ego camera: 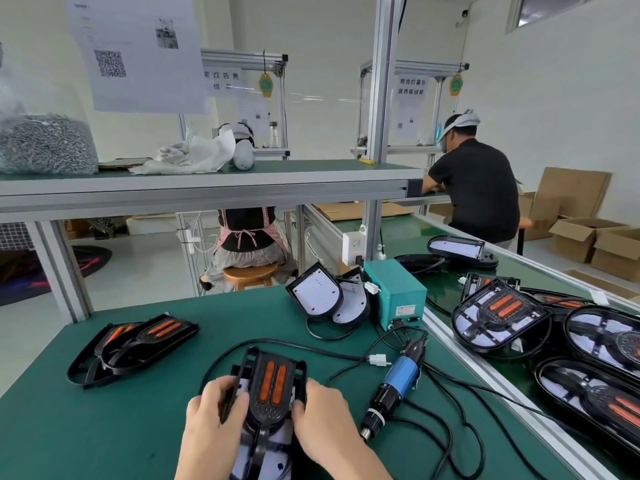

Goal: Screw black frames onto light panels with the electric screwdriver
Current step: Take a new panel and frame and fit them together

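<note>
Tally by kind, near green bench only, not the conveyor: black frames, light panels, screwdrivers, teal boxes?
Loose frames: 2
Gripped frame: 1
Leaning panels: 2
Panel under gripped frame: 1
Screwdriver: 1
Teal box: 1
Total: 8

Light: bright, even; you see only faint shadows on the green mat (104,427) | Glare: floor (149,268) washed pale, sheen on the electric screwdriver (400,377) | Edges: left post (64,271) leans, corners stretch | Focus: posted sheet (138,53) text blurred
</note>
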